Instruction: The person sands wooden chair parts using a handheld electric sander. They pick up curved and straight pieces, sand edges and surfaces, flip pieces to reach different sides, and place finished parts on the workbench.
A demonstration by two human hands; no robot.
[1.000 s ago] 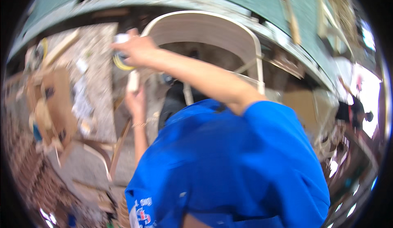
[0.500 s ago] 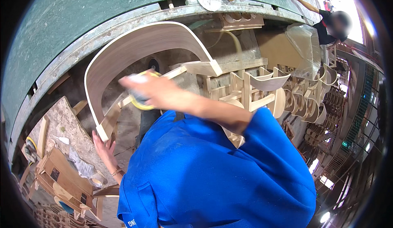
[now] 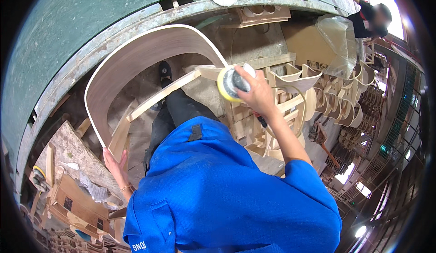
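Observation:
A curved pale wooden chair frame [image 3: 136, 57] stands against the bench edge, its bent panel arching away from me, with a straight wooden rail [image 3: 163, 95] across its near side. My left hand [image 3: 116, 167] grips the frame's near left end between fingers and thumb. In my right hand [image 3: 260, 93] is a round power sander [image 3: 230, 84] with a yellow pad rim, fingers wrapped over its top. The pad is at the frame's right end; whether it touches the wood I cannot tell.
A long green-topped workbench [image 3: 77, 39] runs along the far side. To the right are stacked curved wooden parts [image 3: 302, 78] and a plastic-draped cardboard sheet [image 3: 313, 49]. At left lie a dusty board [image 3: 68, 146] and another sander [image 3: 38, 173]. A co-worker [image 3: 370, 19] stands far right.
My right hand has carried the sander from the frame's middle across to its right end. The left hand stays at the left end. My view has shifted slightly.

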